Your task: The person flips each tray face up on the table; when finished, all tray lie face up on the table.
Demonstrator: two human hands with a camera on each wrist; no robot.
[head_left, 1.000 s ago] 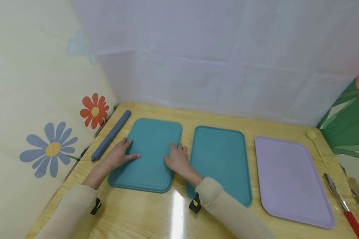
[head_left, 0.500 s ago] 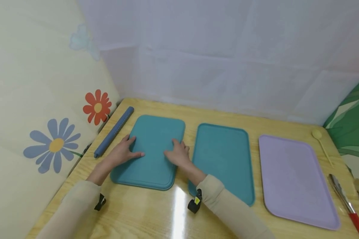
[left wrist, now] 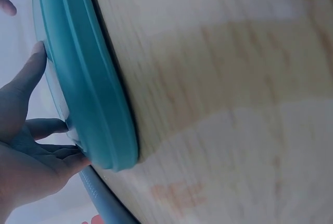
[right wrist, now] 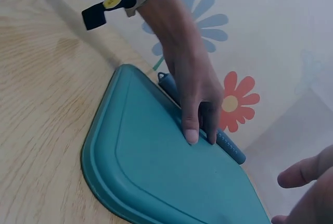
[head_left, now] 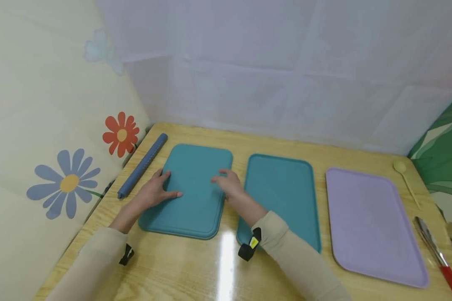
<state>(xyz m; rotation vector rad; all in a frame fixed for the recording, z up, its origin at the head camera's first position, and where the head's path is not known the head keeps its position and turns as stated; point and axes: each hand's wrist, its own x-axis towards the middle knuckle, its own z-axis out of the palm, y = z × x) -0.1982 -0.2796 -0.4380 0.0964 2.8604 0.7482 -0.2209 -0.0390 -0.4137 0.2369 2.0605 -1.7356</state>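
Observation:
A teal tray (head_left: 192, 190) lies face down on the table's left half. Its edge shows layered rims in the left wrist view, so more than one tray may be stacked there. My left hand (head_left: 155, 194) rests on its left side, thumb on the top face and fingers along the edge; the right wrist view shows this hand (right wrist: 195, 91) too. Above the tray's right edge hovers my right hand (head_left: 231, 186), fingers loosely bent and holding nothing. In the right wrist view only part of this right hand (right wrist: 315, 187) appears, apart from the tray.
A second teal tray (head_left: 280, 200), face up, lies partly under my right forearm. Further right are a purple tray (head_left: 373, 225), a yellow spoon (head_left: 401, 169) and red-handled tongs (head_left: 433, 246). A blue rolled tube (head_left: 143, 166) lies along the left edge.
My right hand has lifted off the face-down tray's right edge and moved slightly up and right. The left hand stays on the tray. The head view has shifted a little.

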